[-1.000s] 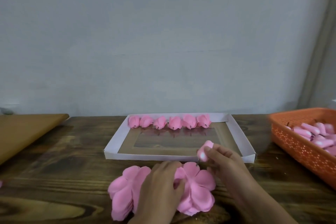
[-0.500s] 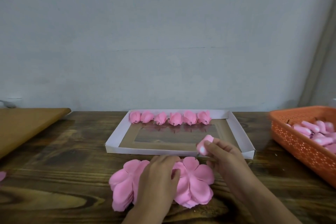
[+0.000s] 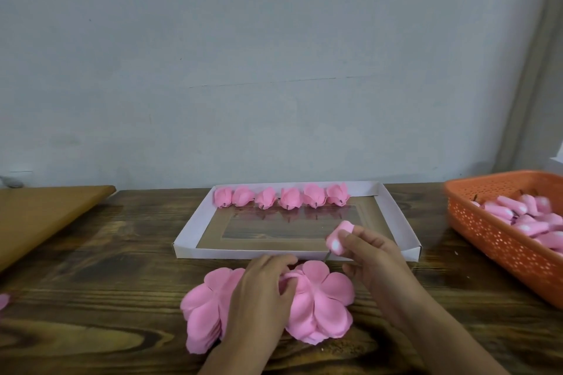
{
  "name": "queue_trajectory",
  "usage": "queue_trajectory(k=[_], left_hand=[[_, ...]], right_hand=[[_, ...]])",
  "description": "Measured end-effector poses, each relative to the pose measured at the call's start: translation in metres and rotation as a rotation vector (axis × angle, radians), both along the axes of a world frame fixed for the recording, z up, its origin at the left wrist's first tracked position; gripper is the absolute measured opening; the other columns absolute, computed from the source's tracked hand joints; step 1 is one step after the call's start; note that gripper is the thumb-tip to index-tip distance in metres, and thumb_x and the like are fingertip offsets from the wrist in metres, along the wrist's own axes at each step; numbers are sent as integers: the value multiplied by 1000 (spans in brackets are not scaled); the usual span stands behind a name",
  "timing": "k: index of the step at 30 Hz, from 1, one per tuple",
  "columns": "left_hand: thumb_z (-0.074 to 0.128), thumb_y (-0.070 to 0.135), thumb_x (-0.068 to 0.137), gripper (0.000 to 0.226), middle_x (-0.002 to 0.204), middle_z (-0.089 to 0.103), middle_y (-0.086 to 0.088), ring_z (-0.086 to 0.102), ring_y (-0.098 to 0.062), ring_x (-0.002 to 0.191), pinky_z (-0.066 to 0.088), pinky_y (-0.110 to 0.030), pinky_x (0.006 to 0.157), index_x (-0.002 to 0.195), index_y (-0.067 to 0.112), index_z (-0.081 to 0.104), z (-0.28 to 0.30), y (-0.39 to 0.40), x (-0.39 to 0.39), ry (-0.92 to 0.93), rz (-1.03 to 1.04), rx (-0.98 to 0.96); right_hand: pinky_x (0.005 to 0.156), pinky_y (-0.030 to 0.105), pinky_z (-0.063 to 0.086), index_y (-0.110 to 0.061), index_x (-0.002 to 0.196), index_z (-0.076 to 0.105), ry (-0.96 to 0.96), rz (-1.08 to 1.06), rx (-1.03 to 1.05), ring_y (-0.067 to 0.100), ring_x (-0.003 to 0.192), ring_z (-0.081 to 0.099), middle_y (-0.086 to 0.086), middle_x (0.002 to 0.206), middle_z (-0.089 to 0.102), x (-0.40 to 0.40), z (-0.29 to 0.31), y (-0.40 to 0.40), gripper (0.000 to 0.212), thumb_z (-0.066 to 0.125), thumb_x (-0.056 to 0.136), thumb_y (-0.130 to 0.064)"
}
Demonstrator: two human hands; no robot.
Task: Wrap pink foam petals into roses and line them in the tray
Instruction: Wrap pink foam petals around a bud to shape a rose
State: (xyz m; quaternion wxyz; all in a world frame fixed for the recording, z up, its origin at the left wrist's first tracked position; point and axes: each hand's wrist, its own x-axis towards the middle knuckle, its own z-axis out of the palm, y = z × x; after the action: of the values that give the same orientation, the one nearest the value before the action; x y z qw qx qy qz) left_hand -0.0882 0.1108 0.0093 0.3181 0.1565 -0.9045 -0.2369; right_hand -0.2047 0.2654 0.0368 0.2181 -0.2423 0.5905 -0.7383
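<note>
At the far left a tan board point(image 3: 45, 210) lies on the dark wooden desk point(image 3: 106, 253), with a stray pink scrap point(image 3: 3, 301) at the near left edge. Near the middle of the desk, a stack of flat pink foam petals point(image 3: 323, 304) is spread out. The left hand point(image 3: 259, 292) rests on this stack, its fingers point(image 3: 286, 278) curled into the top layer, apparently pinching up one petal sheet. Just beyond, the white tray point(image 3: 189, 237) holds six finished roses point(image 3: 281, 198) lined up along its far wall, from the left corner most of the way across; the rest of the tray floor shows none. To the right, the right hand point(image 3: 374, 262) pinches a small pink foam bud point(image 3: 338, 239) on a thin stem, held just above the tray's near rim. At the far right, an orange basket point(image 3: 493, 240) holds many more buds point(image 3: 524, 216). Judging by that, the work is at an early stage: one row is nearly full, the seventh rose is yet to be wrapped, and plenty of buds and petals are left.
</note>
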Motion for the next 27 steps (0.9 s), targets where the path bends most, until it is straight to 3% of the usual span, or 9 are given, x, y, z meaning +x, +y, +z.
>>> queue_trajectory(k=[3, 5, 8, 11, 16, 22, 27], left_hand=[[80, 6, 77, 28, 76, 56, 24, 56, 2, 75, 40, -7, 68, 81, 34, 76, -1, 0, -1, 60, -32, 93], [82, 3, 75, 44, 75, 62, 17, 59, -1, 81, 43, -9, 67, 69, 44, 67, -2, -2, -2, 91, -40, 149], [84, 4, 73, 47, 71, 68, 16, 62, 0, 75, 43, -8, 65, 65, 45, 64, -1, -3, -3, 87, -30, 241], [82, 3, 75, 44, 71, 69, 26, 63, 4, 67, 46, -10, 62, 68, 44, 67, 0, -3, -3, 29, -36, 364], [76, 12, 85, 27, 70, 73, 18, 67, 1, 67, 46, -11, 56, 71, 34, 73, 1, -8, -2, -1, -35, 436], [68, 8, 92, 28, 78, 74, 26, 68, 10, 75, 45, -6, 63, 81, 33, 71, 6, -2, -1, 47, -67, 543], [71, 19, 91, 25, 74, 74, 19, 67, 7, 75, 47, -12, 63, 87, 40, 58, 8, -2, 2, 52, -5, 423]], right_hand=[[68, 26, 42, -17, 83, 73, -4, -2, -1, 6, 80, 60, -2, 89, 70, 1, 0, 0, 26, 69, 79, -42], [67, 25, 44, -16, 85, 73, -4, -3, 0, 5, 79, 61, -1, 90, 71, 1, 0, 0, 28, 73, 80, -43], [64, 22, 46, -17, 85, 74, -11, -6, -7, 5, 79, 62, -1, 90, 71, 1, 1, 0, 28, 76, 79, -44], [66, 23, 45, -18, 80, 72, -3, 11, -14, 7, 81, 60, -2, 88, 69, 1, 2, 1, 23, 70, 81, -41], [65, 26, 43, -15, 81, 71, 12, 21, -21, 11, 79, 58, 1, 86, 67, 0, 1, 0, 19, 67, 89, -31], [70, 32, 45, -8, 83, 72, 27, 68, -6, 18, 75, 60, 9, 85, 67, 0, -3, -2, 34, 71, 76, -42], [71, 31, 50, -10, 85, 74, 8, 70, 7, 17, 79, 65, 10, 89, 72, -1, -5, -2, 24, 72, 83, -33]])
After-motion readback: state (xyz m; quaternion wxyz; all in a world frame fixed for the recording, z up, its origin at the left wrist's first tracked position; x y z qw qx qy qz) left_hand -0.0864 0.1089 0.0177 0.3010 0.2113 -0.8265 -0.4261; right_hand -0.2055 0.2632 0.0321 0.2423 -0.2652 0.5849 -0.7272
